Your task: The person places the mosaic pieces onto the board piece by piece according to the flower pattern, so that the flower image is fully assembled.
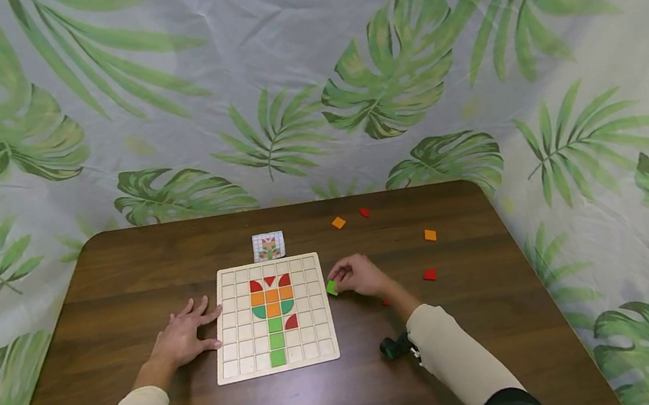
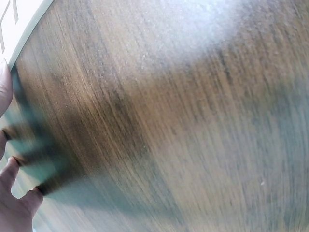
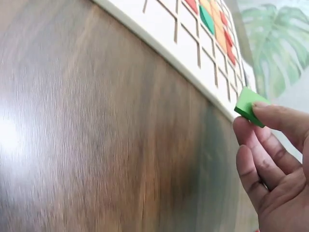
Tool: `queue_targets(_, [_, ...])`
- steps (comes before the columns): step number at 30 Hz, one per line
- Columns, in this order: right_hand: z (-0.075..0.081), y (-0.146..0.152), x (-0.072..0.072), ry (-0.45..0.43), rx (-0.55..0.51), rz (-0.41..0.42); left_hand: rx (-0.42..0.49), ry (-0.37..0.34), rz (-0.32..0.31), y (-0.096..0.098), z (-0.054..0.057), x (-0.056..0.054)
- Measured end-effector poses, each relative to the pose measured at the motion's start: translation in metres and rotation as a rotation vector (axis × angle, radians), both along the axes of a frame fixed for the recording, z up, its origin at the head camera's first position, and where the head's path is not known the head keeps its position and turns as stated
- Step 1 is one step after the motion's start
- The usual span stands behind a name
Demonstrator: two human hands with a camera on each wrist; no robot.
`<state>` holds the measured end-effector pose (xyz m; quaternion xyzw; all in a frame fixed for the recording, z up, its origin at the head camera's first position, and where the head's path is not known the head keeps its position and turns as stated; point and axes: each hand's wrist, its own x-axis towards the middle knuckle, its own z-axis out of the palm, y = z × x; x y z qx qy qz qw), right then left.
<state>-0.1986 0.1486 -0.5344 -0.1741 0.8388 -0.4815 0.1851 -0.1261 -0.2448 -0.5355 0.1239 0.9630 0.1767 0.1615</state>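
Observation:
My right hand (image 1: 362, 276) pinches a light green square tile (image 3: 248, 103) between thumb and fingers, just off the right edge of the wooden grid board (image 1: 314, 344). In the head view that green tile is partly covered by the fingers. My left hand (image 1: 179, 337) lies with spread fingers at the board's left edge, thumb and fingertips touching it. On the board, red, orange and green pieces form a flower: an orange square (image 1: 271, 296) in the middle, a green stem tile (image 1: 276, 340) below, and a red quarter-round piece (image 1: 290, 321) beside the stem.
Behind the board lies a small pattern card (image 1: 269, 246) with a printed flower. Loose orange squares (image 1: 338, 223) and red pieces (image 1: 430, 274) are scattered over the right side of the brown table (image 1: 140, 272). A leaf-print cloth (image 1: 266, 64) hangs behind it.

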Motion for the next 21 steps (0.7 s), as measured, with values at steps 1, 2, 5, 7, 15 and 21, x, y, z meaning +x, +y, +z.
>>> queue_targets(1, [0.0,-0.004,0.001,0.002,0.007,0.016,0.001,0.002,0.0,0.0,0.0,0.0])
queue_targets(2, [0.0,-0.007,0.002,0.004,0.014,0.028,0.002,0.004,0.0,0.0,0.0,0.0])
queue_targets(5, [-0.001,-0.017,0.003,0.027,0.03,0.07,0.004,0.01,-0.001,-0.001,-0.001,0.0])
queue_targets(7, [-0.001,-0.023,0.004,0.037,0.038,0.097,0.005,0.012,-0.003,-0.001,-0.001,0.0])
queue_targets(15, [-0.002,-0.045,0.01,0.022,0.063,0.181,0.008,0.015,-0.004,-0.001,-0.001,0.001])
queue_targets(21, [-0.005,-0.054,0.014,0.019,0.085,0.192,0.0,0.02,-0.004,-0.002,-0.002,-0.001])
